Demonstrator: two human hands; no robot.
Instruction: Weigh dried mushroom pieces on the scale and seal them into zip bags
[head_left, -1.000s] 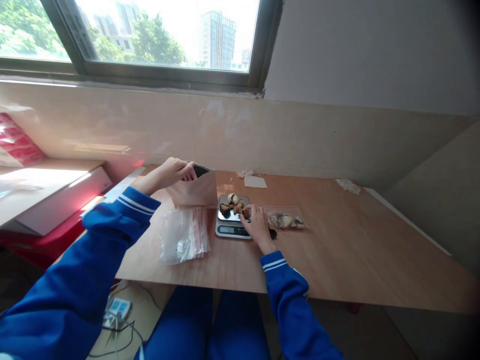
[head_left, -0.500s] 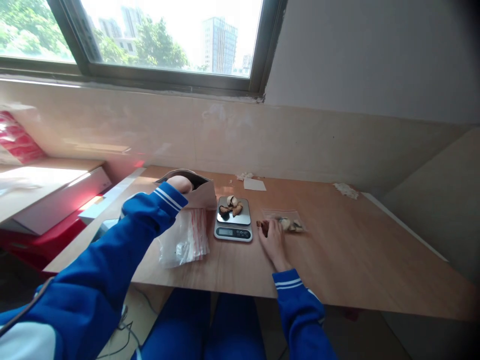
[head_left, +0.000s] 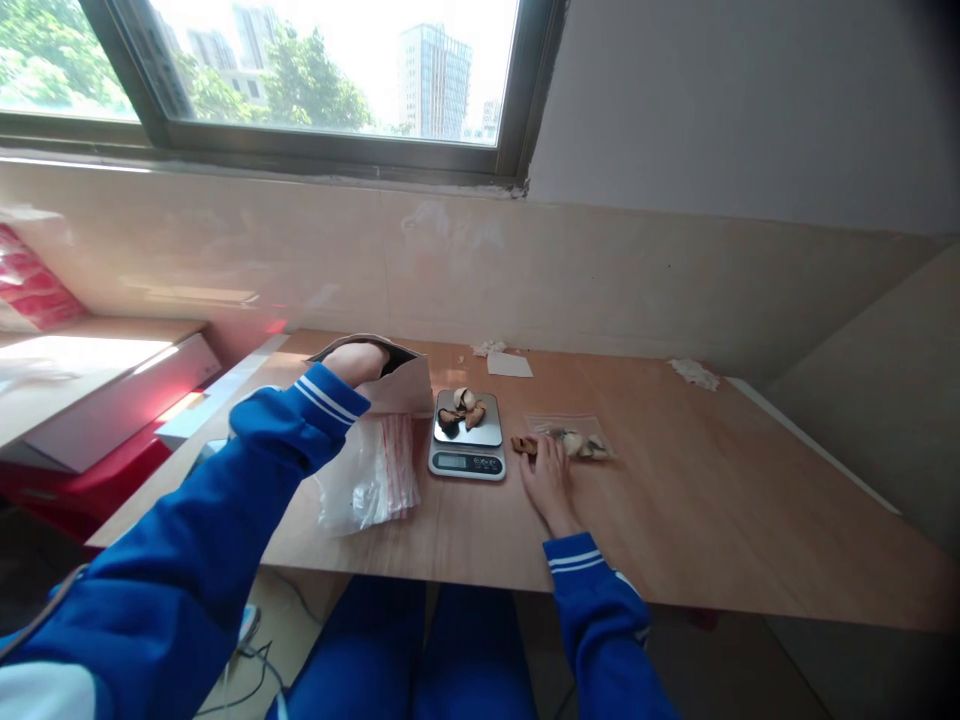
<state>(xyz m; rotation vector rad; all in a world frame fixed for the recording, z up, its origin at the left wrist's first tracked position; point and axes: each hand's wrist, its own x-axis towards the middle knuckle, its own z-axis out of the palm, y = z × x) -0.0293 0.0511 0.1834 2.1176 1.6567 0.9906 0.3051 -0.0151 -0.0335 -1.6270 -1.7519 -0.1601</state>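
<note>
Daylight comes through a wide window [head_left: 337, 75] above a pale wall, and a wooden bench [head_left: 720, 500] runs along beneath it. On the bench's left part stands a paper bag [head_left: 401, 392], its mouth open; the left hand [head_left: 358, 362] reaches down inside, fingers hidden, so I cannot tell how far its grip is open or whether it has hold of anything. Near the paper bag lies a stack of clear plastic bags [head_left: 364, 480] with red strips. To the right of these sits a digital scale [head_left: 467, 465], with several dried mushroom pieces [head_left: 475, 414] on its plate. Right of the scale, the right hand [head_left: 547, 472] rests low with fingers bent, beside a brown piece [head_left: 520, 444]; whether its grip is closed on that piece I cannot tell. Just beyond its fingers, to the right, lies a filled clear bag [head_left: 591, 446]. Farther back is a white card [head_left: 510, 365].
</note>
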